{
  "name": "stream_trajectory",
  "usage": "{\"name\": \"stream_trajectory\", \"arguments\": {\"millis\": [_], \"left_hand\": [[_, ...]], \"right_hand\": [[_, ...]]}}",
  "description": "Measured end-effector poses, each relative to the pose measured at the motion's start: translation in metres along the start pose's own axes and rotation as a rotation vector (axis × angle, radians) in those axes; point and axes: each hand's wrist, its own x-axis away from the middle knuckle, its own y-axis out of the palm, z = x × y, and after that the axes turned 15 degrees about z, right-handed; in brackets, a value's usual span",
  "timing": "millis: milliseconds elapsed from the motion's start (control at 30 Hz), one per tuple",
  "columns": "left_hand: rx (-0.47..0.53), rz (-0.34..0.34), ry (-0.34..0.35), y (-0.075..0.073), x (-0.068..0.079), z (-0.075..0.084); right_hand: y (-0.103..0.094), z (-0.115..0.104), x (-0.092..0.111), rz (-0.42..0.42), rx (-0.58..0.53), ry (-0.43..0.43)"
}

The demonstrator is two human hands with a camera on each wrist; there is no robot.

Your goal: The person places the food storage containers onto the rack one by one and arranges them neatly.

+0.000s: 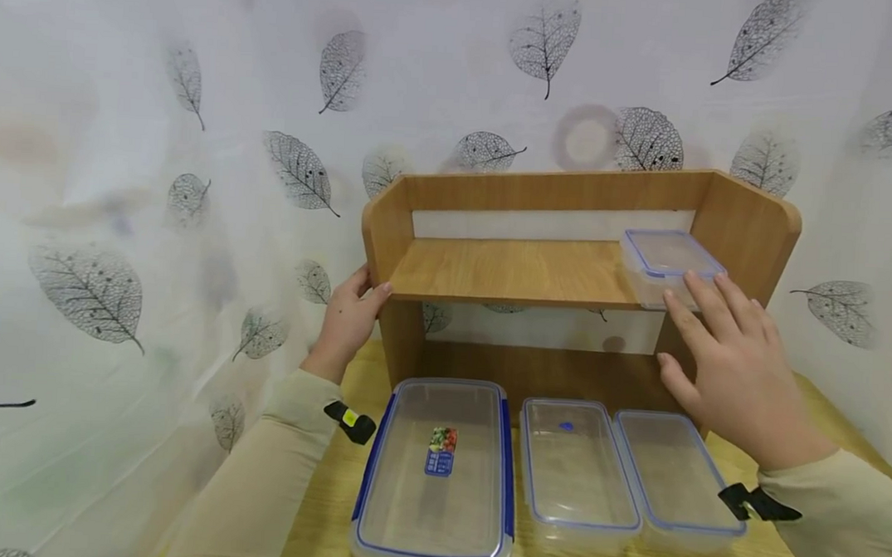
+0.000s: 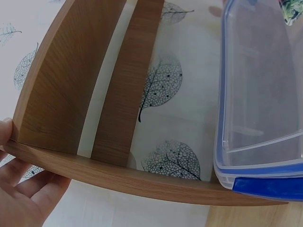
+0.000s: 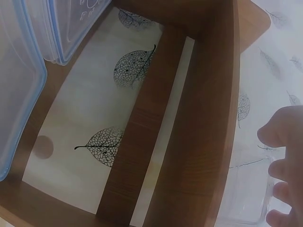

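Head view: left hand (image 1: pixel 350 320) grips the shelf unit (image 1: pixel 506 269) at left; right hand (image 1: pixel 737 374), fingers extended and parted, touches the clear box (image 1: pixel 667 251), upper right; 3 containers (image 1: pixel 436 511) sit lower.

We've got glossy plastic boxes (image 1: pixel 671 253), a smooth wood-look shelf (image 1: pixel 514 269), matt cloth sleeves (image 1: pixel 250 478) and a wood-grain surface (image 1: pixel 320 489).

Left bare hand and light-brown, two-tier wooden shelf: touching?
Touching. The left wrist view shows the left hand with its fingers meeting the side-panel edge of the wooden shelf, no gap between.
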Motion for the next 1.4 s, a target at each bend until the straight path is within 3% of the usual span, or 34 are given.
{"name": "stream_trajectory", "arguments": {"millis": [567, 1400], "left_hand": [[-0.006, -0.003, -0.002, 0.0, 0.001, 0.0], [0.004, -0.004, 0.023, 0.001, -0.001, -0.001]], "right_hand": [[0.007, 0.008, -0.005, -0.109, 0.024, 0.033], [0.015, 0.013, -0.014, -0.17, 0.051, 0.061]]}}
